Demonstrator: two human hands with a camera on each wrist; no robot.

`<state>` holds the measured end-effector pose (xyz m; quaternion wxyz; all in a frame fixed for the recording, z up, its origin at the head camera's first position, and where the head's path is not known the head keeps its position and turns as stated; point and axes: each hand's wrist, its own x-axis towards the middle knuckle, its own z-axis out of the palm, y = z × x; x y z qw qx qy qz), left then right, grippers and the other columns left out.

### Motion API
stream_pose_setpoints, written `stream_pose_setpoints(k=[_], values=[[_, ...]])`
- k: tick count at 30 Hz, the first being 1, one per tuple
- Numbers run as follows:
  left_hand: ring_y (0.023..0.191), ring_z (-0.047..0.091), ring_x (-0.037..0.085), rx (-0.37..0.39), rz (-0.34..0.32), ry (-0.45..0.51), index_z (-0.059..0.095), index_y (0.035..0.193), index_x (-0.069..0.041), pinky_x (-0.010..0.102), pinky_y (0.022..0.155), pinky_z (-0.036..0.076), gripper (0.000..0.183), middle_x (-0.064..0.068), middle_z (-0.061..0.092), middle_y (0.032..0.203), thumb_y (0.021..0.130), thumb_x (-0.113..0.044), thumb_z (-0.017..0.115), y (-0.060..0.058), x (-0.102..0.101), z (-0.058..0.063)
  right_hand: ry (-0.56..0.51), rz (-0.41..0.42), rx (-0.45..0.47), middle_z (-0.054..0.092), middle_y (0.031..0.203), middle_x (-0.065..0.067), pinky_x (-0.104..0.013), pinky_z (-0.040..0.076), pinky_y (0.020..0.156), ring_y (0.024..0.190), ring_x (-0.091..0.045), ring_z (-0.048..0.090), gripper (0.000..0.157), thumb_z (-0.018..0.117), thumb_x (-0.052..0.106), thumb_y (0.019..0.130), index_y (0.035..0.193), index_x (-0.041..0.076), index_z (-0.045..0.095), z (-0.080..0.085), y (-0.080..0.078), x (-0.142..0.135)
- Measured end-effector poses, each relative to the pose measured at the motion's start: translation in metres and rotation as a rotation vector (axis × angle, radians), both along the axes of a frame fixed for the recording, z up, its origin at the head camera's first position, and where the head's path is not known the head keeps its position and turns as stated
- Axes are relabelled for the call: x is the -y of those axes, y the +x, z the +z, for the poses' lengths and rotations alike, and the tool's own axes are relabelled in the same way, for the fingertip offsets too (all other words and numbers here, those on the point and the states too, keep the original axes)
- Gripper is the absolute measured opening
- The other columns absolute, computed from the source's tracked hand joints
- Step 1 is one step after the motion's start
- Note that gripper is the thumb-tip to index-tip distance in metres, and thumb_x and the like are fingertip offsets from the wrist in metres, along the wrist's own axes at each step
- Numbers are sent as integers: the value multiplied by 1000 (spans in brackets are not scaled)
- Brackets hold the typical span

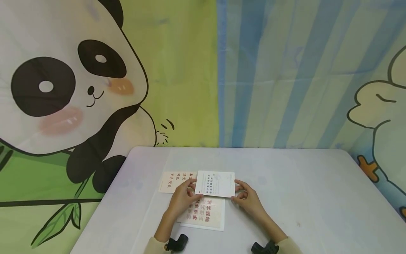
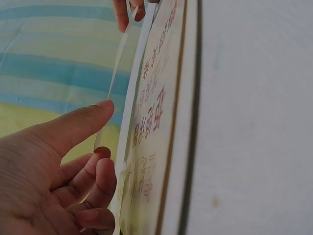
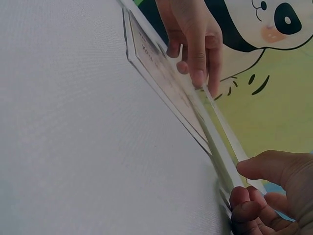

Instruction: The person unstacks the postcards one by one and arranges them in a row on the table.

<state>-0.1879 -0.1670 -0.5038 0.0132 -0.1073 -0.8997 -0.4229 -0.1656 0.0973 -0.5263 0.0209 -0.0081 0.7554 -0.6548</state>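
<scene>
A white card (image 1: 222, 185) with dark vertical lettering is held level between both hands in the head view. My left hand (image 1: 183, 198) pinches its left edge between thumb and fingers, and my right hand (image 1: 251, 201) pinches the right edge. Seen almost edge-on, the thin card (image 2: 116, 66) shows in the left wrist view, raised above a cream card (image 2: 151, 127) with red lettering. That lower card (image 1: 207, 213) lies on a white sheet (image 1: 219, 228), partly covered by the held card. Beyond my left hand lies another cream card (image 1: 169, 181) with red lettering.
Everything lies on a white table (image 1: 317, 197). Behind it hangs a printed cloth with a panda (image 1: 92, 141) on the left and blue stripes (image 1: 247, 88) farther right. Black wrist cameras (image 1: 179, 242) sit on both wrists near the front.
</scene>
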Motion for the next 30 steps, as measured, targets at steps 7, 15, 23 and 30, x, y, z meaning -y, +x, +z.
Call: stream_pose_setpoints(k=[7, 15, 23, 30], values=[[61, 47, 6, 6, 6, 8, 58, 129, 0, 18, 47, 39, 62, 2, 59, 91, 76, -19, 84, -2, -1, -4, 13, -25, 8, 58, 104, -15, -20, 40, 46, 62, -10, 52, 64, 75, -9, 77, 136, -4, 50, -2, 0, 2], [60, 47, 6, 22, 23, -6, 58, 129, 0, 19, 46, 39, 63, 1, 58, 88, 77, -24, 84, -2, -1, -9, 66, -57, -9, 60, 94, -12, -18, 42, 52, 64, -8, 51, 56, 74, -8, 77, 129, -8, 54, -5, -1, 5], [58, 43, 6, 44, 26, -28, 59, 129, -1, 19, 46, 34, 61, -3, 54, 79, 79, -28, 82, -2, 0, -9, 103, -59, -27, 59, 91, -11, -17, 41, 52, 64, -7, 50, 51, 74, -5, 79, 126, -10, 56, -5, 0, 8], [55, 41, 6, 64, 21, -26, 59, 129, -1, 19, 46, 32, 59, -6, 52, 76, 80, -28, 81, -2, 1, -9, 153, -78, -38, 58, 89, -9, -18, 43, 53, 65, -7, 50, 47, 74, -2, 81, 124, -9, 58, -5, 1, 9]])
